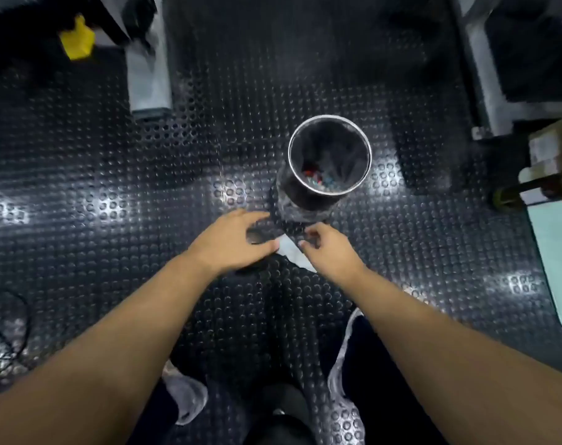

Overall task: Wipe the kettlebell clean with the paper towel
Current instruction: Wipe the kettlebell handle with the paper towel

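Note:
My left hand (231,242) reaches forward with thumb and fingers curved around a dark rounded object, the kettlebell (255,237). The hand hides most of it and it blends into the black floor. A white paper towel (294,253) lies crumpled between my hands, from my left fingertips to under my right palm. My right hand (329,250) has its fingers curled and pinches the towel's right end. Both hands hover just in front of the bin.
A round bin (329,162) with a metal rim and a black liner stands straight ahead, with litter at its bottom. Grey machine frames (149,75) (485,75) flank it on the studded rubber floor. A pale mat (556,252) lies at the right. My shoes show below.

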